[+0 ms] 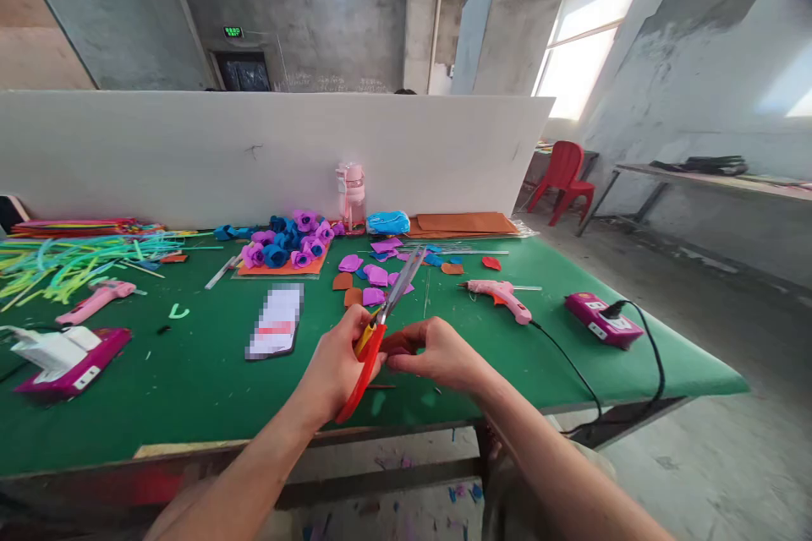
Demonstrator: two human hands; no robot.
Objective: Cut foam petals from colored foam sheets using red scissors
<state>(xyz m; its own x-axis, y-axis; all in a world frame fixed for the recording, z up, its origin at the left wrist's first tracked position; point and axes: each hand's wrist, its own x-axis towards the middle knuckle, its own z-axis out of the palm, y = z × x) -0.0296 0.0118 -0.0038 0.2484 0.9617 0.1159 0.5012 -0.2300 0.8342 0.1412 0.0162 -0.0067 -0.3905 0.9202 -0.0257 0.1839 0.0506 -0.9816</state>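
My left hand (335, 359) is closed around a pair of scissors (401, 291) with red and yellow handles, the blades pointing up and away from me. Close beside it, my right hand (444, 352) has its fingertips pinched together near the red handle; what they hold, if anything, is hidden. Beyond the blades lie loose purple petals (376, 275), brown petals (343, 281) and a red petal (491, 263). A phone (277, 321) rests to the left of my hands. To their right is a pink glue gun (504, 297) with a cord.
Purple and blue flowers (298, 238) sit on an orange sheet. Behind stand a pink bottle (352, 196), a blue packet (387, 223) and brown sheets (463, 225). Power strips (602, 319) lie at both sides; another glue gun (101, 301) and colourful strips (82, 254) are left.
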